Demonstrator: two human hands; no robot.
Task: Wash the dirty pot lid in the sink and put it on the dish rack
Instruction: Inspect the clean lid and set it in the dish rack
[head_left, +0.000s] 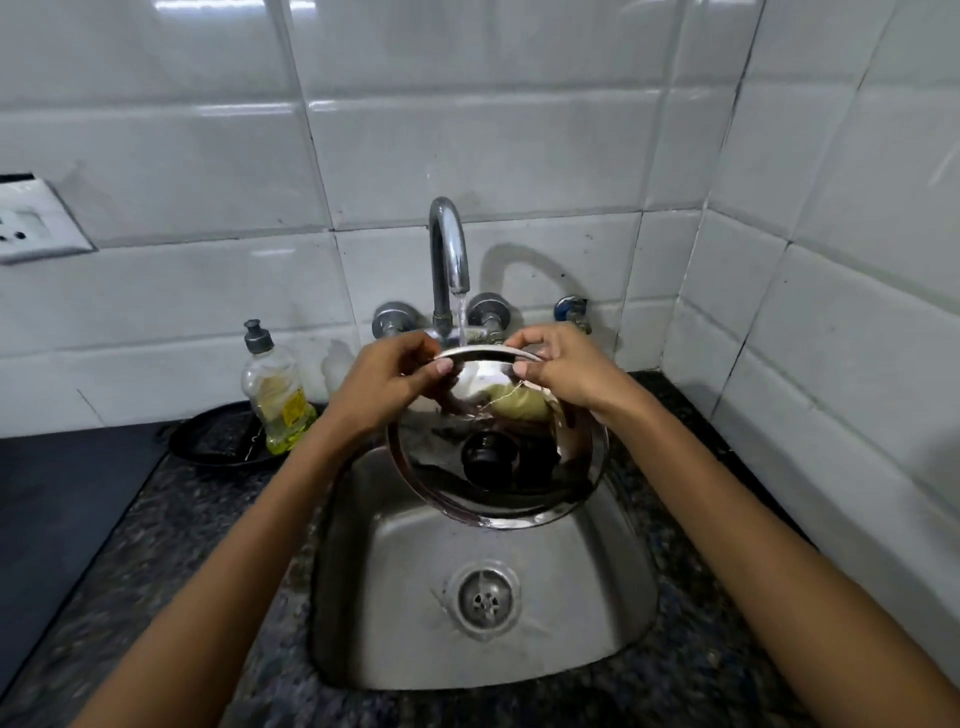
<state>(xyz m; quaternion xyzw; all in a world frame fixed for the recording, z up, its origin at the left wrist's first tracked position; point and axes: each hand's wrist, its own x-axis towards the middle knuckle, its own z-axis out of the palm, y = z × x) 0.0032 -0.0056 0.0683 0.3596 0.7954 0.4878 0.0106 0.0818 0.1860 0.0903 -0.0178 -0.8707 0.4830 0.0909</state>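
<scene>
Pot lid (496, 457) pinched at its upper rim between the fingers of the left hand (387, 382) and right hand (563, 366), beneath the tap stream (461, 319). Wet steel may slip into the sink (613, 613) below.

Home kitchen, steel sink (613, 613), tiled wall (519, 156), dish soap (278, 395)

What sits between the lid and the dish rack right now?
Cannot tell: no rack is in view. Both hands, left and right, hold the lid by its upper rim over the sink, under the running tap.
</scene>
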